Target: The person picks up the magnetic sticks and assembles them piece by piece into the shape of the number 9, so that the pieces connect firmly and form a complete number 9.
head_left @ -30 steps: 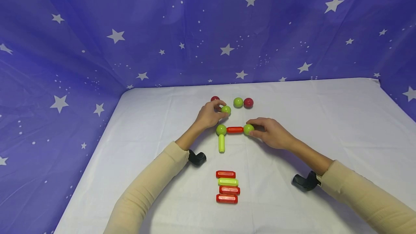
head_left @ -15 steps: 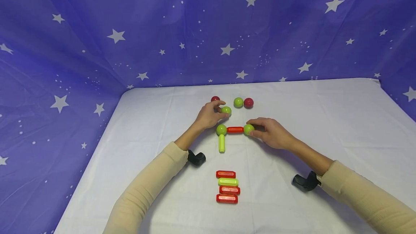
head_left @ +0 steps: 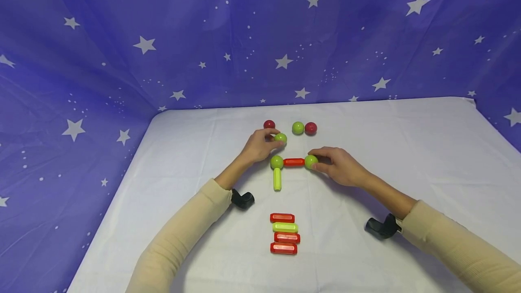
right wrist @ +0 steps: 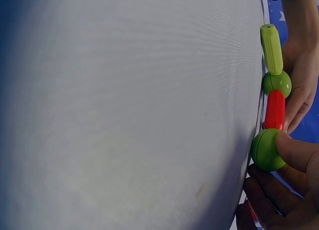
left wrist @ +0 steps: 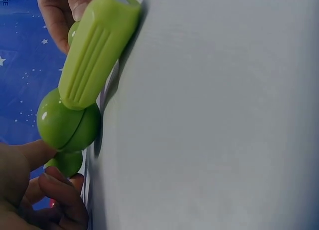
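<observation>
Between the thumb and fingers of my left hand [head_left: 258, 146] is a loose green ball [head_left: 281, 139], just behind the joined pieces. My right hand [head_left: 343, 167] pinches another green ball [right wrist: 267, 150] at the right end of a red rod [head_left: 294, 162]. That rod's other end meets a green corner ball [head_left: 277, 162], from which a yellow-green rod [head_left: 277, 179] points toward me. In the left wrist view, this rod [left wrist: 97, 53] and the corner ball [left wrist: 69, 121] partly cover the ball held by the left hand.
Nearer me, red rods [head_left: 283, 248] and one yellow-green rod [head_left: 285, 227] lie stacked in a column on the white cloth [head_left: 366, 266]. A red ball [head_left: 269, 124] sits behind my left hand. Farther right stand a green ball [head_left: 298, 128] and a red ball [head_left: 311, 128], side by side.
My left hand has shifted slightly left with the green ball, uncovering more of the red ball behind it. The right hand and the joined pieces have stayed put.
</observation>
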Demonstrator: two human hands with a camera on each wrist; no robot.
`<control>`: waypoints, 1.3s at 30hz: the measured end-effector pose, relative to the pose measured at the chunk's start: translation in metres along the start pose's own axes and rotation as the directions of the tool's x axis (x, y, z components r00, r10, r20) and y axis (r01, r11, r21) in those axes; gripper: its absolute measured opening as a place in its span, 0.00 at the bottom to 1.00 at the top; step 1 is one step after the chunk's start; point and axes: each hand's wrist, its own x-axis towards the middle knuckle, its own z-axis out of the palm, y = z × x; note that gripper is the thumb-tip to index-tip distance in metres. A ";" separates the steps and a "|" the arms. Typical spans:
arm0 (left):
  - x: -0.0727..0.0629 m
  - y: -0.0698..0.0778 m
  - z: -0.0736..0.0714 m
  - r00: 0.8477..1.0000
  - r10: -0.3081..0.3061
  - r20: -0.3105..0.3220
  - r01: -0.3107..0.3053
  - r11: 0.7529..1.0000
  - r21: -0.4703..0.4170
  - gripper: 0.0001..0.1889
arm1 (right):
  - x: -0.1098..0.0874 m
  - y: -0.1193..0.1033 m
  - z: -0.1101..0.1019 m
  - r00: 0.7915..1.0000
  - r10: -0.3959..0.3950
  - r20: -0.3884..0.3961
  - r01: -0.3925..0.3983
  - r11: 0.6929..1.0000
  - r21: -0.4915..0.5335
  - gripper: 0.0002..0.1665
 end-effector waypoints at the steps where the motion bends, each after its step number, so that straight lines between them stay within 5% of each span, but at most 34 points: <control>1: -0.001 0.000 -0.001 1.000 -0.004 0.000 0.004 1.000 -0.003 0.22 | 0.000 0.000 0.000 1.000 -0.004 0.000 0.004 1.000 0.001 0.21; 14: -0.013 -0.004 -0.008 0.999 -0.034 0.005 0.035 0.989 -0.143 0.21 | -0.001 -0.002 0.000 1.000 -0.002 0.003 0.002 1.000 0.004 0.21; 21: -0.024 -0.004 -0.011 0.999 -0.023 -0.047 0.016 0.990 -0.142 0.22 | 0.000 -0.001 0.000 1.000 0.007 -0.003 -0.007 1.000 -0.001 0.21; 29: -0.042 -0.005 -0.015 0.999 -0.034 -0.032 0.030 0.991 -0.128 0.27 | 0.000 0.000 0.001 1.000 0.009 0.000 -0.009 1.000 0.005 0.21; 39: -0.065 -0.004 -0.020 0.999 0.048 0.013 -0.045 0.988 -0.148 0.20 | 0.000 0.002 0.002 1.000 0.008 -0.002 -0.008 1.000 0.006 0.21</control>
